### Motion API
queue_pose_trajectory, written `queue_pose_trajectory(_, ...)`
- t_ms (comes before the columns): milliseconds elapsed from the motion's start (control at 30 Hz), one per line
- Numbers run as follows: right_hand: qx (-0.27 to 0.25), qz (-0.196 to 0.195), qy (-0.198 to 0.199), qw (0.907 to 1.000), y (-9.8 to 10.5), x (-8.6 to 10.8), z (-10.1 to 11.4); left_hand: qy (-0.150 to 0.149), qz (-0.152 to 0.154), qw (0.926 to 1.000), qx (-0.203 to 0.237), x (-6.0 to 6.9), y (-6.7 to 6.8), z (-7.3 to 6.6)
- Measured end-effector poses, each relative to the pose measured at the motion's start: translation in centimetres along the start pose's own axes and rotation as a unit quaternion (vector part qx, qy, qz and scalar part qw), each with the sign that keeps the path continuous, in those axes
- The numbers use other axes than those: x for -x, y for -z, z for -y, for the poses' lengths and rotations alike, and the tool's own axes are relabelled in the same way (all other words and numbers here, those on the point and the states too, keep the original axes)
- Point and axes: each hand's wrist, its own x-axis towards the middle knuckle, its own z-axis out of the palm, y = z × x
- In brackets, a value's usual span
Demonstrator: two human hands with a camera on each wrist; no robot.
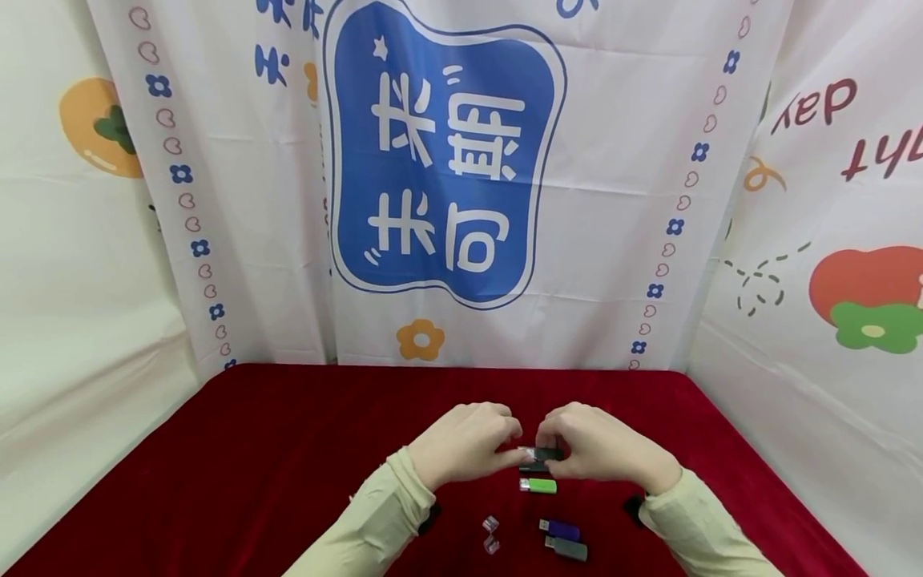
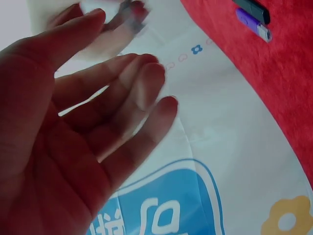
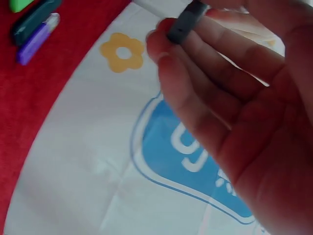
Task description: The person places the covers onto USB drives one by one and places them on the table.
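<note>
My right hand pinches a dark grey USB flash drive, raised over the red cloth. The drive's clear end points left in the head view. My left hand is close by, its thumb tip beside that clear end; whether they touch I cannot tell. In the left wrist view the left fingers are bent loosely, apart from the thumb, and no object shows between them. Below the hands lie a second dark flash drive, partly hidden, and a green flash drive.
Nearer me lie a purple flash drive and a grey flash drive, side by side. To their left are two small clear caps. The red cloth covers the table, with printed white curtains behind and at both sides.
</note>
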Motion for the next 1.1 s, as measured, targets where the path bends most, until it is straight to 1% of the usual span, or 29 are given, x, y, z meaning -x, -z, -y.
queue_pose_trajectory(100,-0.004,0.031,-0.023,0.9992,-0.7,-0.2,-0.5,0.018,-0.002,0.9998,-0.004,0.2,0.4,0.6)
queue_pose_trajectory(167,-0.005,0.049,-0.031,0.9983,-1.2,-0.4,-0.8,0.025,-0.005,0.9997,-0.006,0.3,0.6,1.0)
queue_pose_trajectory(267,-0.007,0.066,-0.035,0.9972,-2.0,-0.6,-1.0,0.028,-0.008,0.9996,0.000,0.4,0.8,1.3)
queue_pose_trajectory(367,-0.012,0.078,-0.037,0.9962,-2.6,-0.8,-1.0,0.024,-0.007,0.9997,0.005,0.4,0.9,1.4)
queue_pose_trajectory(467,-0.009,0.082,-0.038,0.9959,-3.1,-0.9,-0.9,0.020,-0.004,0.9997,0.013,0.4,1.0,1.3)
queue_pose_trajectory(567,-0.004,0.085,-0.033,0.9958,-3.6,-0.9,-1.0,0.022,0.001,0.9996,0.018,0.5,1.0,1.2)
queue_pose_trajectory(733,-0.011,0.094,-0.022,0.9952,-4.5,-0.9,-1.1,0.022,0.003,0.9995,0.023,0.5,0.9,1.1)
queue_pose_trajectory(900,0.007,0.092,-0.014,0.9956,-5.1,-0.9,-1.1,0.019,0.002,0.9993,0.031,0.6,1.0,1.0)
queue_pose_trajectory(1100,0.025,0.101,-0.022,0.9943,-5.5,-1.0,-1.0,0.023,0.002,0.9992,0.033,0.8,1.1,0.9)
